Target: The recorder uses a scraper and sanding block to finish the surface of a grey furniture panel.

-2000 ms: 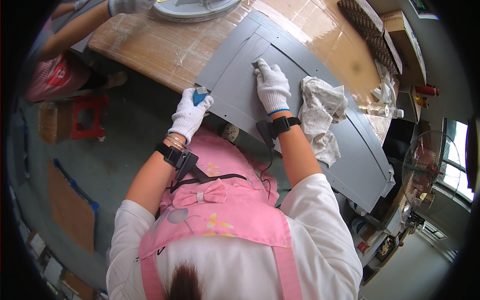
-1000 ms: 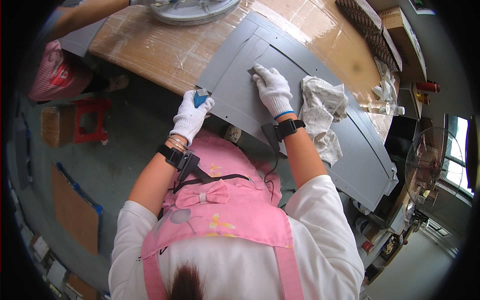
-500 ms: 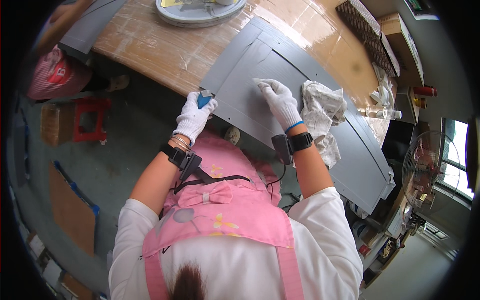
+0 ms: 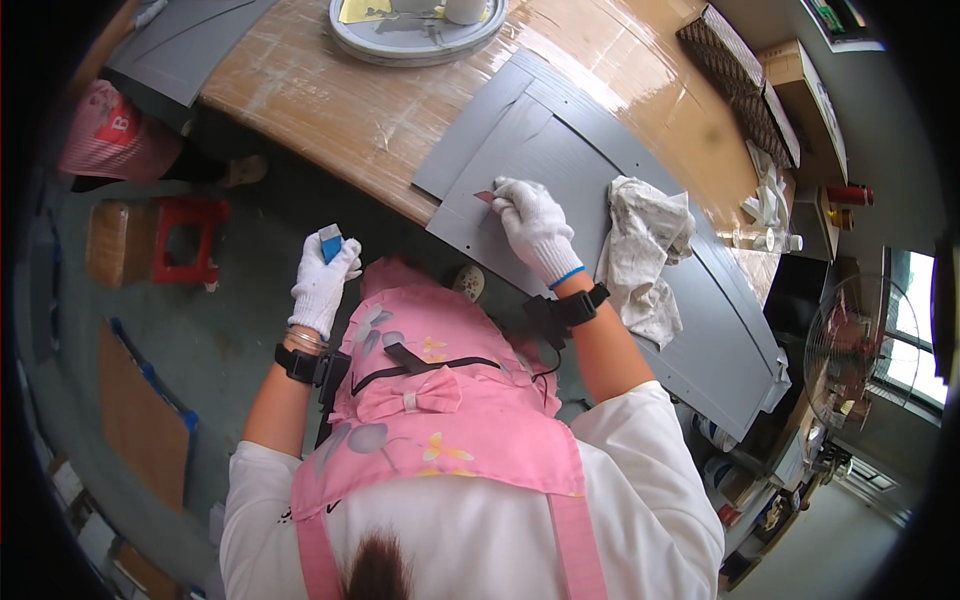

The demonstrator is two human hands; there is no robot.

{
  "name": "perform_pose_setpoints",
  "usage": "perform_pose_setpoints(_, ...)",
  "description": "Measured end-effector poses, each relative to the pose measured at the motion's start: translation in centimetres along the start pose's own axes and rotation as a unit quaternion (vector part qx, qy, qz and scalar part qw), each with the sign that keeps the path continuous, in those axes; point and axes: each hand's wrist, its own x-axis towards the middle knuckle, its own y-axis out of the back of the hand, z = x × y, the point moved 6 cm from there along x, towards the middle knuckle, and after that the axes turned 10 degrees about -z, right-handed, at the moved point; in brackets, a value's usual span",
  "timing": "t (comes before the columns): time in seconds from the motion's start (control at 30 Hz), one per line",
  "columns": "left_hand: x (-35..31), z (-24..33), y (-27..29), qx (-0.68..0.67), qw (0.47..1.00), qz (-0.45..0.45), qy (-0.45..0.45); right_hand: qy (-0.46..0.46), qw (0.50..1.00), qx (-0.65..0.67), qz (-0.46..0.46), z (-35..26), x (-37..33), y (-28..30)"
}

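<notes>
Grey sheet panels [image 4: 560,170] lie overlapping on a worn wooden table [image 4: 330,110], seen from above the head of a person in a white shirt and pink apron. Both hands wear white cotton gloves and black wrist straps. The right hand [image 4: 535,228] rests on the nearest grey panel, fingers pinched around a small thin reddish piece [image 4: 484,197] whose tip touches the panel surface near its left edge. The left hand [image 4: 322,285] hangs off the table edge, below the panel and apart from it, clenched around a small blue block [image 4: 330,243] that sticks up between thumb and fingers. A crumpled white rag [image 4: 645,255] lies on the panel just beside the right wrist. A round grey tray [image 4: 400,45] sits further back on the table, and a red stool [image 4: 185,240] stands on the floor to the left. Working the reddish piece along the panel would likely go best with it held at a low angle, pressure kept light and even, the wrist braced on the sheet, and the rag kept within reach for wiping.
</notes>
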Motion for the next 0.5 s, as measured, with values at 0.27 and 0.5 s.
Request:
perform_pose_setpoints(0.27,-2.2,-2.5,3.5,-0.040,0.998,0.045,0.018,-0.186,0.959,0.209,-0.046,1.3,-0.6,2.3)
perform_pose_setpoints(0.5,-2.0,-1.8,3.8,-0.044,0.998,0.037,0.007,-0.197,0.866,0.366,-0.279,-1.0,-2.5,-1.3)
